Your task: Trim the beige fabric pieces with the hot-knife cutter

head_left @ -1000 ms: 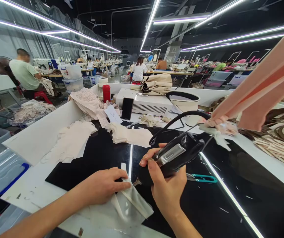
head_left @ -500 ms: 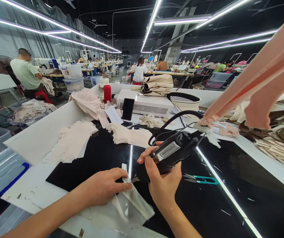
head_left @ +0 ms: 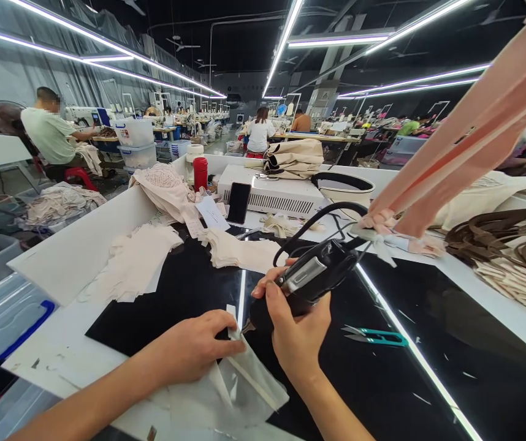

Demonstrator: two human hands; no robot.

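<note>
Off to the left of the left grip [head_left: 194,350], there's a clear bin [head_left: 8,343] with a blue handle, its contents too blurred to name; beyond it, stacked clear boxes [head_left: 137,150], and I can't make out what they hold. Straight ahead of both grips, a red bottle [head_left: 200,173] stands upright on the tabletop [head_left: 60,269], and past the right grip [head_left: 298,343] sits a cream container [head_left: 346,196] with a dark rim, its inside hard to read. Now the hands: the left grip is pinching a sheer sheet [head_left: 256,383], fingertips down at its upper edge, the rest spreading out below and to the right of them. The right grip is wrapped round a black corded tool [head_left: 306,278], angled down toward those left fingertips, its metal tip just beside them; whether it touches the sheet, I can't tell. And just right of the right grip, teal snips [head_left: 377,337] lie flat.
</note>
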